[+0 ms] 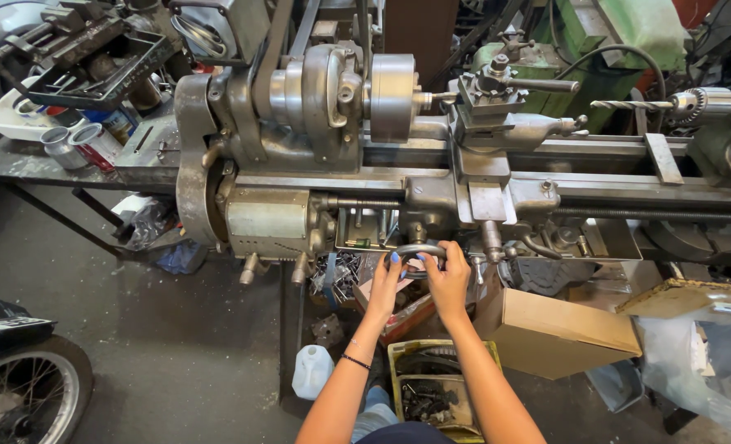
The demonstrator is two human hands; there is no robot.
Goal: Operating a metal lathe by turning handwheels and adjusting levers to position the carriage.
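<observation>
Carriage handwheel [419, 251]: round metal rim, low on the near face of the lathe apron, just right of centre. Gripped from both sides.

Left hand [384, 284]: fingers curled closed over the left arc of the handwheel rim, nails painted blue, thin dark bracelet [355, 361] on the wrist.

Right hand [449, 279]: fingers wrapped closed over the right arc of the same rim, touching it; thumb near the left hand.

Metal lathe [299, 164]: grey, worn, spanning the view from left to right. Headstock at left; chuck [392, 97] at far centre, holding a short workpiece.

Tool post [488, 90]: on the carriage, just right of the chuck, far from the hands.

Drill bit [628, 104]: long, twist type, mounted in a tailstock drill chuck [698, 103] at far right, pointing left.

Leadscrew [653, 214]: horizontal along the bed, right of the apron.

Cardboard box [550, 333]: brown, near right, just beside the right forearm.

Yellow crate [435, 386]: on the floor between the forearms, filled with dark metal parts.

White plastic jug [313, 372]: on the floor, left of the left forearm.

Tin cans [78, 141]: two, open, on the far left bench, beside a white tray [4, 119].

Motorcycle wheel [24, 395]: near left corner, partly cut off.

Clear plastic sheeting [702, 362]: near right corner.
</observation>
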